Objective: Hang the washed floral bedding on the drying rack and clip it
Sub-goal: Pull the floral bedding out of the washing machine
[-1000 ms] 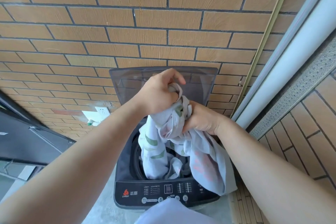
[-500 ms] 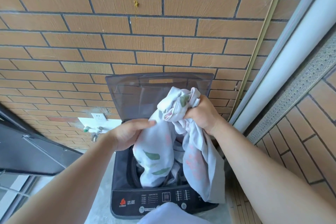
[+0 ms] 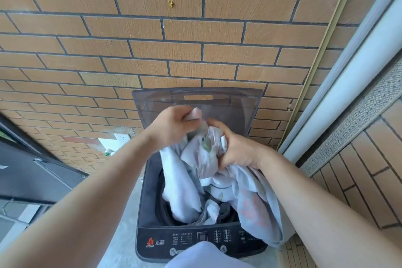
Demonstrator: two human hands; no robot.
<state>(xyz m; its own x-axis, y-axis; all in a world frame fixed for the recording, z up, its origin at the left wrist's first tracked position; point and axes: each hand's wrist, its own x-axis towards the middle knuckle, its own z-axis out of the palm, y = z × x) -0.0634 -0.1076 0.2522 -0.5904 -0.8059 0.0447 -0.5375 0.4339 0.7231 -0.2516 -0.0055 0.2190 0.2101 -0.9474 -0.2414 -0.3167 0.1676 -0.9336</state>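
While both hands hold it above the open washing machine (image 3: pixel 150 198), the bedding (image 3: pixel 202 159) is only partly out of the drum. A bunched top is raised between the hands, and one pale fold drops straight down into the tub on the left. A wider sheet spills over the machine's right front corner, covering that end of the control panel (image 3: pixel 191 239). How much cloth lies deeper in the drum cannot be seen, since the folds fill most of the opening. The print is faint; a green leaf shape and some pinkish marks are all that can be made out.

The left hand (image 3: pixel 174 126) is smeared by motion blur. Its fingers are curled and a pale scrap of fabric shows at the fingertips, so it appears to clutch the upper end of the cloth, though the exact hold is hard to read. The right hand (image 3: pixel 239 150) is sharper: fingers and thumb are closed round a thick wad of the bedding, which hides its palm.

Behind the hands the smoky see-through lid (image 3: pixel 239 102) stands upright against the brick wall (image 3: pixel 195 28). A white wall socket (image 3: pixel 122 137) peeks out above the left forearm, with a small green-and-white thing below it too small to identify. A dark panel (image 3: pixel 32 169) is cut off at the left edge, a white post (image 3: pixel 352 85) at the right, and a pale blue garment (image 3: pixel 206 254) at the bottom.
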